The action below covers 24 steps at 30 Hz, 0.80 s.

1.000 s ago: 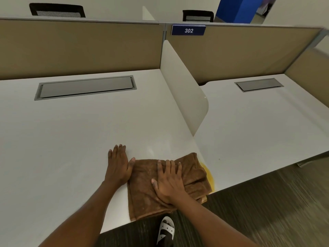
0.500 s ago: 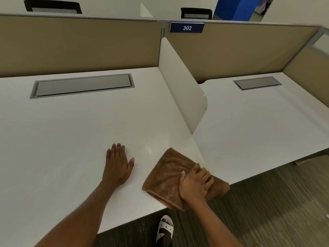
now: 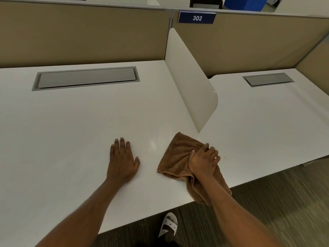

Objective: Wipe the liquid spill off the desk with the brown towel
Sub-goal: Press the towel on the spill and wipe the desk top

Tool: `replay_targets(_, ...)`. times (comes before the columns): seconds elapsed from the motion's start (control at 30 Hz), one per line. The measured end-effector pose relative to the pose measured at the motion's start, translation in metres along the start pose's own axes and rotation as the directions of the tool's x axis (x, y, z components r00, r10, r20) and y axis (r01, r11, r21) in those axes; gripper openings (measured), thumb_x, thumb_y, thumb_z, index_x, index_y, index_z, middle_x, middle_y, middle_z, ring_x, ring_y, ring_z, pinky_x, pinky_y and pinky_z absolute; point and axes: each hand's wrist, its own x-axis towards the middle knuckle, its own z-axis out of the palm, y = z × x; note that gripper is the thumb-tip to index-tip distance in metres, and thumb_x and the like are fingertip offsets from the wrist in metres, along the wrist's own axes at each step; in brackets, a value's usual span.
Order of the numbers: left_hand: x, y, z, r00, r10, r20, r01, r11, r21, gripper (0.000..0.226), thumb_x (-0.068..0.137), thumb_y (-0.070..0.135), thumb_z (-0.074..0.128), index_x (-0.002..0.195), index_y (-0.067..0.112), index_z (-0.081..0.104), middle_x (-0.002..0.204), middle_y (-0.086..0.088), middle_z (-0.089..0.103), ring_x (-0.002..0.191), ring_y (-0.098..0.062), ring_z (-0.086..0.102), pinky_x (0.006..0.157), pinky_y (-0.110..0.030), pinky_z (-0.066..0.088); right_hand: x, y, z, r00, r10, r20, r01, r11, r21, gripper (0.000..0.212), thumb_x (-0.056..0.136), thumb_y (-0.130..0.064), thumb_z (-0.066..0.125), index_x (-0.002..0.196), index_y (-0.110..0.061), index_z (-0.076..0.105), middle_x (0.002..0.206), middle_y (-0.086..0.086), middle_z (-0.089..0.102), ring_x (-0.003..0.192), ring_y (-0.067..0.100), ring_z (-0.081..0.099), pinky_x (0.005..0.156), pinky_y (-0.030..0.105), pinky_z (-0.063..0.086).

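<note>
The brown towel (image 3: 178, 157) lies bunched near the front right corner of the white desk (image 3: 80, 131), one end hanging over the front edge. My right hand (image 3: 203, 161) is pressed on the towel, its fingers closed on the bunched cloth. My left hand (image 3: 122, 161) rests flat on the desk to the left of the towel, fingers apart, holding nothing. No yellow liquid shows around the towel; a faint sheen marks the desk just left of it. Whatever lies under the towel is hidden.
A white divider panel (image 3: 192, 82) stands upright between this desk and the neighbouring desk (image 3: 267, 125). Grey cable hatches (image 3: 85, 78) sit at the back of each desk. Beige partition walls close the rear. The floor and a white sandal (image 3: 169, 224) show below the front edge.
My right hand went from flat on the spread towel to gripping it bunched, and swept it right over the yellow spill at the corner. The yellow liquid no longer shows. My left hand stayed put.
</note>
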Motion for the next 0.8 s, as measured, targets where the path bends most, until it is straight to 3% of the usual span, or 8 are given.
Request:
replay_targets(0.23, 0.002, 0.0, 0.003, 1.0, 0.004, -0.009, -0.004, 1.0, 0.0, 0.077, 0.086, 0.044, 0.03, 0.144, -0.006, 0.028, 0.152, -0.032, 0.027, 0.143, -0.047, 0.02, 0.117, -0.056, 0.02, 0.029, -0.034, -0.004, 0.995, -0.098, -0.03, 0.098, 0.995, -0.011, 0.065, 0.089, -0.039, 0.05, 0.133, 0.009, 0.044, 0.12, 0.03, 0.052, 0.108, 0.044, 0.048, 0.096, 0.053, 0.037)
replay_targets(0.47, 0.002, 0.001, 0.003, 1.0, 0.019, -0.016, -0.02, 1.0, -0.011, 0.077, 0.087, 0.044, 0.029, 0.145, -0.006, 0.025, 0.152, -0.032, 0.027, 0.143, -0.048, 0.02, 0.117, -0.057, 0.021, 0.047, -0.064, -0.001, 0.981, -0.186, -0.057, 0.183, 0.982, -0.051, 0.064, 0.09, -0.04, 0.043, 0.133, 0.008, 0.044, 0.124, 0.031, 0.053, 0.114, 0.045, 0.049, 0.101, 0.054, 0.037)
replay_targets(0.6, 0.003, 0.001, 0.003, 1.0, 0.018, -0.019, -0.018, 1.0, -0.004, 0.076, 0.086, 0.041, 0.029, 0.145, -0.006, 0.029, 0.153, -0.031, 0.026, 0.143, -0.047, 0.02, 0.117, -0.057, 0.02, 0.058, -0.091, 0.002, 0.963, -0.267, -0.037, 0.266, 0.963, -0.037, 0.066, 0.093, -0.042, 0.038, 0.139, 0.005, 0.038, 0.133, 0.029, 0.048, 0.122, 0.045, 0.043, 0.106, 0.055, 0.03)
replay_targets(0.8, 0.001, 0.0, 0.0, 0.991, -0.08, -0.103, 0.076, 0.996, -0.04, 0.072, 0.085, 0.039, 0.035, 0.141, -0.006, 0.035, 0.152, -0.031, 0.028, 0.143, -0.048, 0.019, 0.117, -0.057, 0.019, 0.06, -0.127, 0.005, 0.913, -0.409, -0.013, 0.409, 0.913, -0.006, 0.067, 0.092, -0.045, 0.034, 0.14, 0.002, 0.036, 0.136, 0.027, 0.043, 0.125, 0.042, 0.038, 0.108, 0.054, 0.025)
